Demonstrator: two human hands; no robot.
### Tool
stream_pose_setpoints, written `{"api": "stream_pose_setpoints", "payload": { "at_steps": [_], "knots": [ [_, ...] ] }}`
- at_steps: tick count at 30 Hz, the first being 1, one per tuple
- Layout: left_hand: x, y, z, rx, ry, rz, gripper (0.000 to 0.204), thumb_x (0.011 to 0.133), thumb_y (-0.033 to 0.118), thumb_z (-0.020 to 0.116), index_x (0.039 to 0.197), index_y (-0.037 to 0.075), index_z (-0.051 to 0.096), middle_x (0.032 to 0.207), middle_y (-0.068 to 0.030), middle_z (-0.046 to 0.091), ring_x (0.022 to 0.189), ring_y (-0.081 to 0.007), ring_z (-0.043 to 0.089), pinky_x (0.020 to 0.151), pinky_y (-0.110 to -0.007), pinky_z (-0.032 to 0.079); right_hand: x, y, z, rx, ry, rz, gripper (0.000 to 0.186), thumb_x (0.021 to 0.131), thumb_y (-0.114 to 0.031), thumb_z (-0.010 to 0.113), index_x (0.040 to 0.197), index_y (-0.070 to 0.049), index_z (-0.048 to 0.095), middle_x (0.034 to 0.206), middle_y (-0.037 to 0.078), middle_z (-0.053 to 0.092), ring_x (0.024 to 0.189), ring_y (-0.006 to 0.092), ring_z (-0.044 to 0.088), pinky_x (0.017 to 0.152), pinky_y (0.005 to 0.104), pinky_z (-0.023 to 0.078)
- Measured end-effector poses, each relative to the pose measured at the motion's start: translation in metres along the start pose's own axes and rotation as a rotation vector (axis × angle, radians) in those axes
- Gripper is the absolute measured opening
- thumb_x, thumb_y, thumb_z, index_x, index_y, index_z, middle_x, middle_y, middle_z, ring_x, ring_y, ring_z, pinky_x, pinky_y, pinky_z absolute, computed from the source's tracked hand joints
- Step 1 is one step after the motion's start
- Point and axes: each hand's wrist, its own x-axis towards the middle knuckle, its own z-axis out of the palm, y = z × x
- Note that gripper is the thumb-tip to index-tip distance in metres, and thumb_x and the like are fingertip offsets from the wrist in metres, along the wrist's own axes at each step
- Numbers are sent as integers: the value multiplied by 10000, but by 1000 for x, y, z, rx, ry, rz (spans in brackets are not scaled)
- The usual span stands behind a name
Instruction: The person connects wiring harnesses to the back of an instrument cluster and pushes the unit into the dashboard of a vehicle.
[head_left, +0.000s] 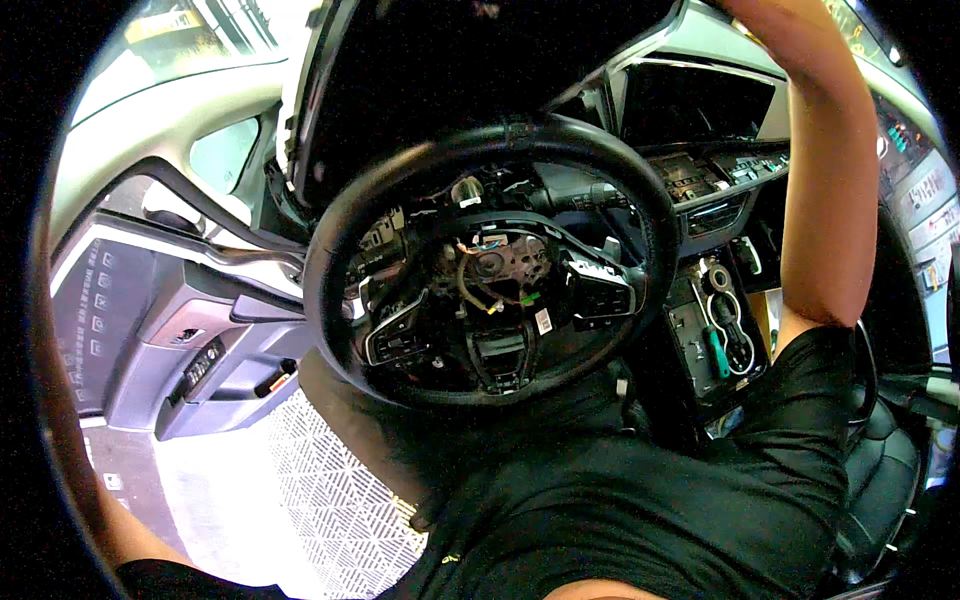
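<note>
My right arm [825, 200] reaches up along the right side, and its forearm bends out past the top edge, so my right hand is not in view. Along the left rim only part of my left arm [130, 525] shows; that hand lies outside the picture. A large dark panel [440, 70] with a pale edge stands raised above the dashboard, close to where the right forearm leaves the picture. Whether either hand touches it cannot be seen. Below it is a black steering wheel [330, 230], its centre cover off and wires [470, 285] exposed in the hub.
The driver's door [150, 340] stands open at left, over a patterned floor [330, 500]. A dark display screen [700, 100] is at upper right. In the centre console, a green-handled screwdriver [718, 352] and a tape roll [716, 277] lie by the cup holders [738, 335].
</note>
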Motion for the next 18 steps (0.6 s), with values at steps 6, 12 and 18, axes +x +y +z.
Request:
{"api": "stream_pose_setpoints", "payload": {
  "at_steps": [6,12,18],
  "knots": [
    [27,18,2,13,-59,-30,489,929,327,682,1211,-65,606,936,-152,686,844,-238,655,766,-368,527,0,34,22,408,-491,-63,836,796,-372,862,1440,29,509,1311,186,656,1178,259,624,1037,353,483],
    [53,8,33,13,-156,-63,418,868,245,700,1142,-67,647,957,-220,724,885,-326,711,785,-410,561,-18,38,82,546,-444,125,758,760,-316,846,1360,43,553,1233,216,685,1156,274,644,1021,371,488],
    [81,-14,54,35,-308,-111,302,834,237,683,981,-22,736,915,-220,742,858,-371,724,781,-439,565,-21,43,110,436,-470,202,674,766,-313,823,1301,36,610,1142,249,719,1074,306,691,958,396,520]
  ]
}}
